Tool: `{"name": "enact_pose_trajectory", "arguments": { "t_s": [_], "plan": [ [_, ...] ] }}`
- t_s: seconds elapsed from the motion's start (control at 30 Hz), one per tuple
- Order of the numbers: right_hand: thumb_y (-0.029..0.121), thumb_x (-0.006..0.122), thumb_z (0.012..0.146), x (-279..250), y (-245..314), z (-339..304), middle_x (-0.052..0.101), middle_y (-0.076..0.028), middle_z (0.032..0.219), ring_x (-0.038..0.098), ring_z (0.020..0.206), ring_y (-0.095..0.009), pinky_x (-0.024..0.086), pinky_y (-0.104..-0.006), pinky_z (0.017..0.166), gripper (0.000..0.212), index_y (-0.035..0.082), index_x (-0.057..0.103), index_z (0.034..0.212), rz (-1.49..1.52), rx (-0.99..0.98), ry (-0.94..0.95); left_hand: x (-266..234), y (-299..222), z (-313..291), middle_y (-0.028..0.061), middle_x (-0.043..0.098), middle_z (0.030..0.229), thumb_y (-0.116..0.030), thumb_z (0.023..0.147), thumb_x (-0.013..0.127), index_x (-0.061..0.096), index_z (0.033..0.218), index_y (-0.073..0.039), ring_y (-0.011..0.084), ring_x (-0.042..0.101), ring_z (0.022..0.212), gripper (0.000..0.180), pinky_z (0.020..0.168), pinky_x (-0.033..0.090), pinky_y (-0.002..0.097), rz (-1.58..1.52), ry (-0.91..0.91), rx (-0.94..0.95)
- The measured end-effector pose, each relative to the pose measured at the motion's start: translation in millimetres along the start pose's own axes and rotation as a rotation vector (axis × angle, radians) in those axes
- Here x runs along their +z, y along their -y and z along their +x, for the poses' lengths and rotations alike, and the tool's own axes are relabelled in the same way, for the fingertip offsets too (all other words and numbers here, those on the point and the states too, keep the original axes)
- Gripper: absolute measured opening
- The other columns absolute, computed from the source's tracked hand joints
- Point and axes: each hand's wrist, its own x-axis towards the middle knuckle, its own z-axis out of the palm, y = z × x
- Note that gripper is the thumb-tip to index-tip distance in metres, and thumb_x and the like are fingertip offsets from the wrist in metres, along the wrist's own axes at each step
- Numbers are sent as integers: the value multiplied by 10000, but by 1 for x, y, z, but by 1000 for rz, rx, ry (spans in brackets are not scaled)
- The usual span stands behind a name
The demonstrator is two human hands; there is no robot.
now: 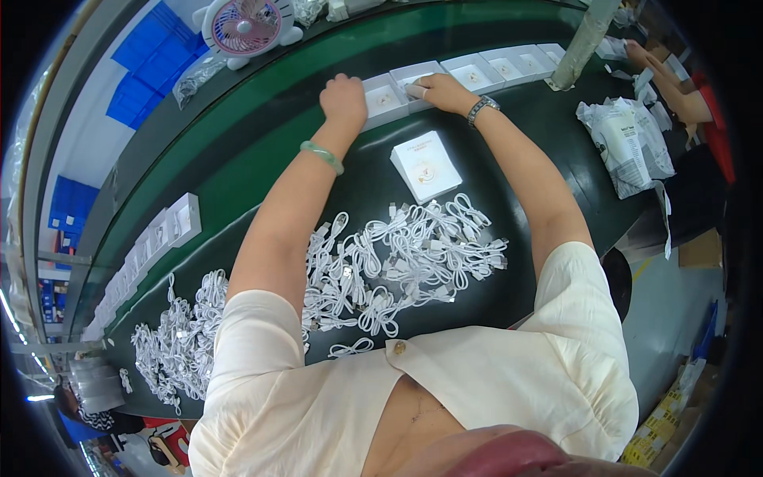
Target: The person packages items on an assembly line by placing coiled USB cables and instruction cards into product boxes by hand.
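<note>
A row of open white boxes (474, 73) runs along the green conveyor belt in front of me. My left hand (344, 102) is closed, its fingers curled at the left end of the row beside the nearest box (383, 102). What those fingers grip is hidden. My right hand (447, 92) reaches over the adjoining box (404, 75), fingertips pinched inside it on something whitish too small to make out. Between my arms lies a stack of white printed cards (427, 168). Closer to me, many bundled white charging cables (389, 258) are heaped on the dark table.
More open white boxes (151, 246) line the belt (262, 159) at left, near another cable heap (179, 342). A pink-white fan (245, 28) stands at the far left. A post (584, 48) rises by the row's right end. At right are a plastic bag (628, 143) and a co-worker's arm (671, 87).
</note>
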Motion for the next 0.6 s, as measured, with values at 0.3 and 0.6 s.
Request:
{"name": "enact_pose_trajectory", "arguments": {
  "t_s": [0.3, 0.6],
  "plan": [
    [211, 513, 839, -27, -38, -15, 641, -183, 949, 599, 910, -339, 467, -384, 819, 255, 45, 657, 968, 0, 184, -475, -21, -2, -22, 150, 568, 914, -165, 761, 602, 621, 906, -55, 326, 565, 876, 184, 730, 471, 434, -188, -59, 230],
    [175, 557, 799, -24, -11, -48, 640, -181, 911, 593, 878, -340, 461, -401, 804, 198, 31, 673, 870, 20, 84, -475, -13, -12, -26, 187, 600, 862, -225, 862, 522, 618, 1021, -60, 348, 571, 844, 249, 755, 448, 432, -472, 130, 392]
  ]
}}
